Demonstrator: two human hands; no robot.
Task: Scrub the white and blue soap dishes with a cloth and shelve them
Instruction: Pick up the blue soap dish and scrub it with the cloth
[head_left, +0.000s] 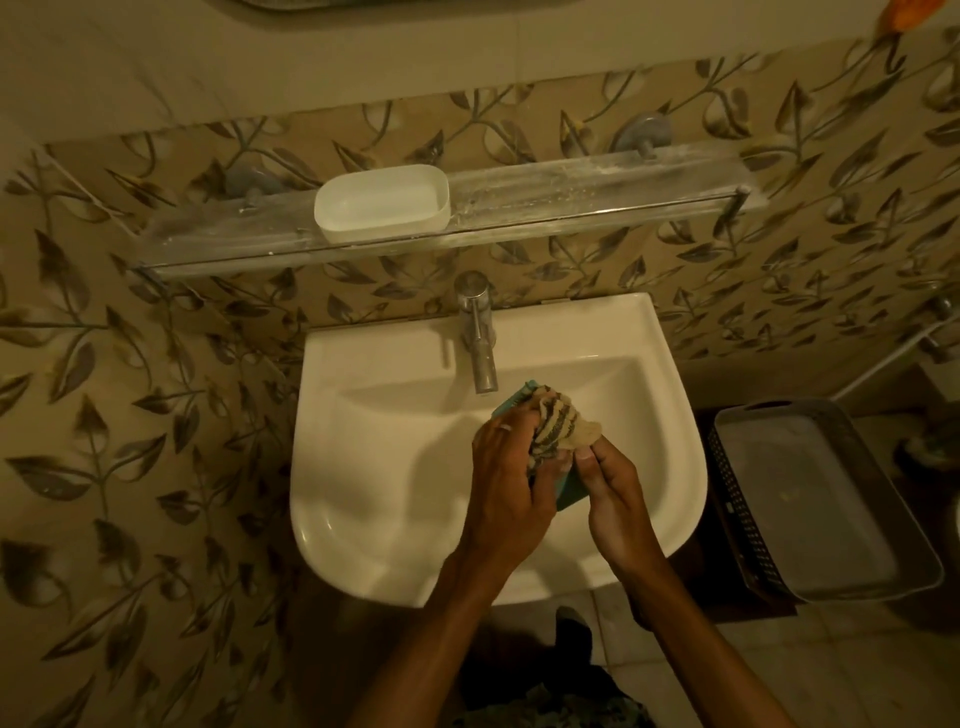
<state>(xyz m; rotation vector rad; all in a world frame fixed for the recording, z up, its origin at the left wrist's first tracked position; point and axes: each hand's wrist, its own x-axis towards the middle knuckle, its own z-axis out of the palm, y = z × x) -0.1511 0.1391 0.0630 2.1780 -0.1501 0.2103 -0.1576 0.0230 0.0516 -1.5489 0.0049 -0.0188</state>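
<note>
White soap dish (382, 205) already shelved; left hand (506, 467) fingers clamp the striped cloth (558, 426), right hand (615, 488) fingers the blue soap dish (571, 500), not yet shelved

left hand (506, 467) grips the striped cloth (556, 421) against the blue soap dish (571, 496); right hand (613, 493) holds the dish's near end. tap (480, 343) just beyond them, white soap dish (382, 205) on the shelf (571, 202) farther beyond.
</note>
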